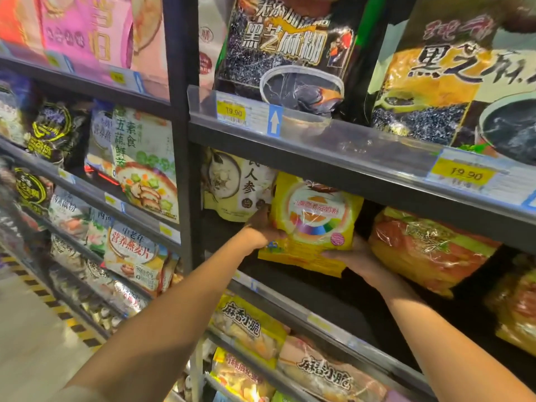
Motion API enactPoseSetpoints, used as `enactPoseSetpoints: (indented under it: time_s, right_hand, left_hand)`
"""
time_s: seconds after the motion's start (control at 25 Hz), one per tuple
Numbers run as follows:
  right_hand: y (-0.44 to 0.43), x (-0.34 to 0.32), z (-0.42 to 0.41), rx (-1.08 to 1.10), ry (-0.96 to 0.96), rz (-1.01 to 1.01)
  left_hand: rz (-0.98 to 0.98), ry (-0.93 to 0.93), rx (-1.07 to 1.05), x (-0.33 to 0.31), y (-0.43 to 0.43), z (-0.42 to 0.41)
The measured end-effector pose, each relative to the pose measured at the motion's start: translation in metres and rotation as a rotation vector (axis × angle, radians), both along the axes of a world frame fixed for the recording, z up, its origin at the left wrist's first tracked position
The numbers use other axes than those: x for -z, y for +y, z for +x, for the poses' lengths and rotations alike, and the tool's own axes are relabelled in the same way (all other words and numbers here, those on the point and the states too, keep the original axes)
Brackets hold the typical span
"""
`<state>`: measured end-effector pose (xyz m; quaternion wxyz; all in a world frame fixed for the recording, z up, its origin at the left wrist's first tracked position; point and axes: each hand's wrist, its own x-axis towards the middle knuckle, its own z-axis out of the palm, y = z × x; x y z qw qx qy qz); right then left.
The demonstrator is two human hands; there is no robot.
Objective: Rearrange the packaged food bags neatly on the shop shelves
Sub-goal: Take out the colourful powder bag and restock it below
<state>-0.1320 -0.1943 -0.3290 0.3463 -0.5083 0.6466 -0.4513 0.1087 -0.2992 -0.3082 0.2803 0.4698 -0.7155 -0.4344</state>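
A yellow bag with a round rainbow emblem (314,219) stands upright at the mouth of the middle shelf, a little in front of it. My left hand (261,227) grips its lower left edge. My right hand (356,258) holds it from below at the lower right corner. To its left stands a pale cream bag with a bowl picture (235,184). An orange and yellow bag (426,248) lies tilted to its right.
The black shelf rail with price tags (348,158) runs just above the yellow bag. Dark sesame bags (287,50) stand on the shelf above. Yellow snack bags (249,329) fill the shelf below. A black upright post (185,140) divides the bays; more bags fill the left bay.
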Motion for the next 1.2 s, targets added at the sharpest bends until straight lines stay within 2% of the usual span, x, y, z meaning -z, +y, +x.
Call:
enactPoseSetpoints:
  time_s: [0.12,0.32,0.6,0.88,1.2]
  right_hand:
    - [-0.016,0.011,0.000,0.104,0.194,0.017]
    - [-0.038,0.025,-0.003,0.178,0.308,-0.028]
    - [-0.063,0.030,-0.009,0.290,0.437,0.080]
    - [-0.073,0.034,-0.012,0.334,0.482,0.149]
    - [-0.066,0.027,-0.003,0.353,0.434,0.140]
  left_hand:
    - [-0.045,-0.107,-0.017,0.011,-0.019,-0.010]
    - [-0.144,-0.121,-0.075,0.027,-0.045,-0.026]
    - [-0.211,-0.174,-0.085,0.042,-0.069,-0.044]
    - [-0.182,-0.188,-0.113,0.032,-0.067,-0.048]
    - [-0.151,-0.214,0.019,0.029,-0.052,-0.035]
